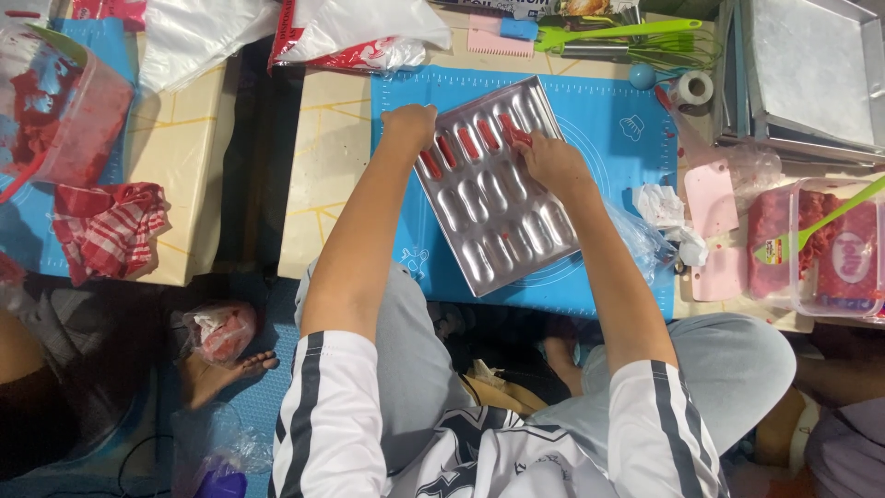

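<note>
A silver metal mould tray (493, 221) with rows of oval cavities lies tilted on a blue silicone mat (613, 138). Red batter (470, 143) fills several cavities in its top row. My left hand (408, 124) grips the tray's upper left corner. My right hand (550, 159) rests over the top right cavities, fingers pinched on the red tip of a clear piping bag (636, 235) that trails down toward the right.
A clear tub of red batter with a green spatula (816, 244) stands at the right beside pink scrapers (710, 198). Stacked metal trays (811, 69) sit top right. A batter-smeared container (64, 106) and red checked cloth (109, 226) are left. Another person's foot (217, 369) is below.
</note>
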